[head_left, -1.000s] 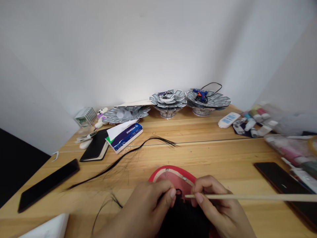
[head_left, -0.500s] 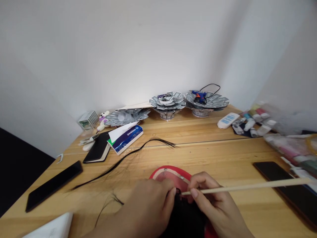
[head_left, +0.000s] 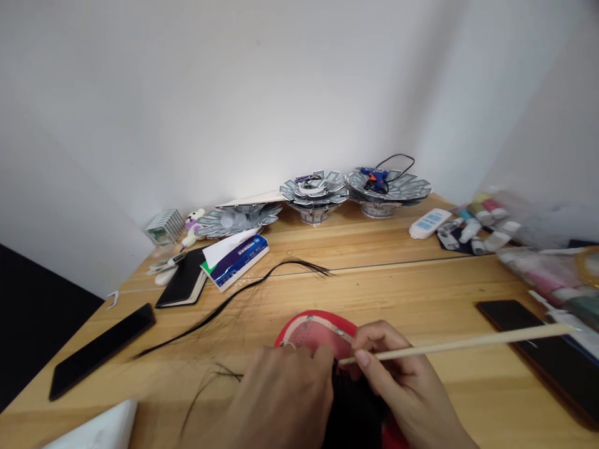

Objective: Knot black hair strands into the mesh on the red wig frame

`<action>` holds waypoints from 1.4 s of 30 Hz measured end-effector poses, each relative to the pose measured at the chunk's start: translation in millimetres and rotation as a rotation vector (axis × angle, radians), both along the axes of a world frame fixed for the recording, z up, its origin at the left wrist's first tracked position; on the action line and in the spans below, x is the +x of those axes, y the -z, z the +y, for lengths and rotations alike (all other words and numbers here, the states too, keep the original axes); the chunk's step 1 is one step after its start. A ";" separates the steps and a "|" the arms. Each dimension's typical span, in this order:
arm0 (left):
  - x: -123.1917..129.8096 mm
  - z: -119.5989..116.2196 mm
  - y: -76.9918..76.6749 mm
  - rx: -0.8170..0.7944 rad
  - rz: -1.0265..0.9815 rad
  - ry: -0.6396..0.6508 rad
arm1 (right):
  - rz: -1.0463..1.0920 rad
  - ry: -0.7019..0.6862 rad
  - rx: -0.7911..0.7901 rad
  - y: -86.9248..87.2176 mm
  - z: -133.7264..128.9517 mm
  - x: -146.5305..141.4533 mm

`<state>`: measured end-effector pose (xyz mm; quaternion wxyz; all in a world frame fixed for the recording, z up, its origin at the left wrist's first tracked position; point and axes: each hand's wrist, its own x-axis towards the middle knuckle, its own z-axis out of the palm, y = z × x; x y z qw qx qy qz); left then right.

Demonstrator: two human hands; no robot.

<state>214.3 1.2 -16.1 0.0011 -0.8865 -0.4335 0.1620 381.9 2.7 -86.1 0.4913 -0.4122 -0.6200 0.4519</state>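
Note:
A pale, slender wooden stick is pinched between the thumb and fingers of my right hand. Its tip meets the top of a bunch of black hair, and its long end points right. My left hand has its fingers bent and closed at the hair's upper edge; what lies right under the fingertips is hidden. Beneath both hands sits a rounded red form with a pink inner surface, a beige band and small metal dots. A long strand of black hair lies on the table beyond my left hand.
Phones lie left and right. A blue tissue pack overlaps a black notebook. Behind stand grey petalled bowls, one bearing a blue glue gun. A white remote and small bottles sit right.
My left hand has turned, its fingers now curling further down over the red form. The stick's outer end sits slightly higher and farther left; my right hand keeps its pinch.

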 end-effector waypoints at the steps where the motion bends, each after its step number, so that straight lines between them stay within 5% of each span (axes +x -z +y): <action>1: -0.1 -0.5 0.1 0.002 0.008 -0.004 | 0.006 0.001 -0.001 0.3 -0.1 -0.1; 13: -3.5 -1.5 -6.0 -0.087 -0.025 -0.018 | 0.015 -0.011 0.004 3.7 -1.8 0.0; 21: -27.6 -5.3 10.3 -0.048 -0.202 0.068 | -0.008 0.034 0.003 5.8 -2.1 -1.1; 26: -46.9 -9.8 20.0 -0.071 -0.695 0.023 | 0.041 0.020 -0.009 5.6 -5.5 -3.4; 30: -48.3 -7.8 28.6 -0.448 -1.285 -0.273 | 0.113 0.118 -0.014 2.2 -8.3 -10.6; 34: -43.4 -6.6 39.4 -0.822 -1.546 -0.548 | 0.130 0.149 0.001 0.2 -9.9 -14.4; 37: -41.7 -7.5 44.1 -0.883 -1.512 -0.450 | 0.101 0.166 0.018 1.6 -11.3 -13.6; 42: -40.0 -7.7 52.4 -0.476 -1.240 0.089 | -0.016 0.163 0.097 6.1 -11.7 -9.8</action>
